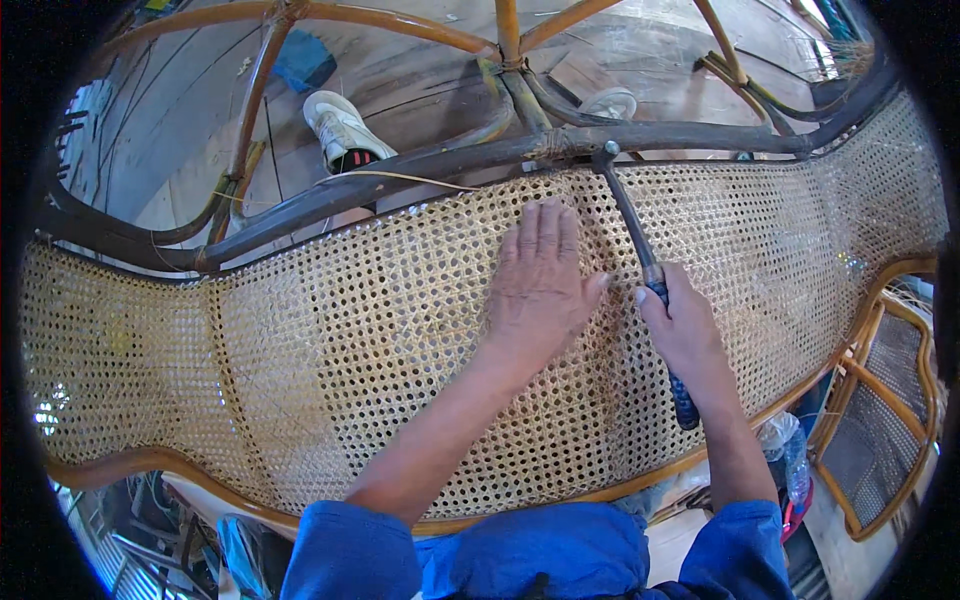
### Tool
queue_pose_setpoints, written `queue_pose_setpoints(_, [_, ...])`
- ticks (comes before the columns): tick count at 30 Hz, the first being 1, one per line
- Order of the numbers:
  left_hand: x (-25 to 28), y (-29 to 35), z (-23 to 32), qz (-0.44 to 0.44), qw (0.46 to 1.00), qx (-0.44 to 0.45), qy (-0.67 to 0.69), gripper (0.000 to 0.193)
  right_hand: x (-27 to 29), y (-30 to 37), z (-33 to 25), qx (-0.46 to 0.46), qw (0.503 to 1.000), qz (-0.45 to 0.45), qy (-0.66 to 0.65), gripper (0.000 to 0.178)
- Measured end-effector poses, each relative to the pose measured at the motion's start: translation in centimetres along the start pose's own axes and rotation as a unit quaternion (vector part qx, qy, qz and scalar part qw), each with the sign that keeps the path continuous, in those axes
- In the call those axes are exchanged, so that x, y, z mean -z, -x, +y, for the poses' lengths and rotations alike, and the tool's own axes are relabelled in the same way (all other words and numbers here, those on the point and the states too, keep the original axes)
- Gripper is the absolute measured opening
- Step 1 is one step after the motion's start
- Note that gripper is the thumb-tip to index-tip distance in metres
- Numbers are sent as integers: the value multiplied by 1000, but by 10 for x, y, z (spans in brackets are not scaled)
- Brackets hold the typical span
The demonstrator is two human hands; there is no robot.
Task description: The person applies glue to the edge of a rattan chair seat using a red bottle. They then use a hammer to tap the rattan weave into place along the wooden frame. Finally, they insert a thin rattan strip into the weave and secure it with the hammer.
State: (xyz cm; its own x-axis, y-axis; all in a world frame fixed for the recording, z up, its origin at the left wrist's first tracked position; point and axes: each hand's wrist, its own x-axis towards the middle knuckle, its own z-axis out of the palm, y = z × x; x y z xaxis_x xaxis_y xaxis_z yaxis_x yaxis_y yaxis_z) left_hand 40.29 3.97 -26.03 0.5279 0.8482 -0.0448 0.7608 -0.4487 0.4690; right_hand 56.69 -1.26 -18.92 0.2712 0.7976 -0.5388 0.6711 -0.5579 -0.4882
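A wide panel of woven cane webbing [400, 330] stretches across the view in front of me, set in a curved rattan frame. My left hand [540, 280] lies flat on the webbing with its fingers extended toward the dark far rail [380, 190]. In my right hand [690, 330] is a hammer [632, 220], gripped by its dark handle. The hammer's head sits at the far rail, just right of my left fingertips; whether it touches the rail I cannot tell. A thin loose cane strip [400, 177] runs along the rail left of my left hand.
Beyond the rail, curved rattan legs [508, 40] rise over a wooden floor [400, 75]. A white shoe [345, 130] shows there, near a blue piece of material [303, 60]. On the right are another cane-panelled frame [880, 410] and a clear plastic bottle [796, 465].
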Motion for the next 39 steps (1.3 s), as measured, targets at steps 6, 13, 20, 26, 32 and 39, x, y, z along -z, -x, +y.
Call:
queue_pose_setpoints(6, [14,6,-16,-4,1000,12,-27,72,3,6,-13,10,998,31,-46,23])
queue_pose_setpoints(13, [8,7,-16,10,1000,17,-19,70,-4,-4,-4,-5,1000,3,28,24])
queue_pose_setpoints(20, [6,9,-16,6,1000,23,-20,69,-7,1,-21,-5,1000,28,-8,24])
queue_pose_setpoints(26, [8,8,-15,11,1000,20,-19,67,-8,-1,-20,6,1000,0,17,24])
queue_pose_setpoints(32, [7,7,-13,7,999,23,-25,68,-8,-9,-20,-46,996,-26,74,24])
queue_pose_setpoints(39, [6,7,-15,-1,999,29,-23,69,-11,2,-29,70,996,48,-12,22])
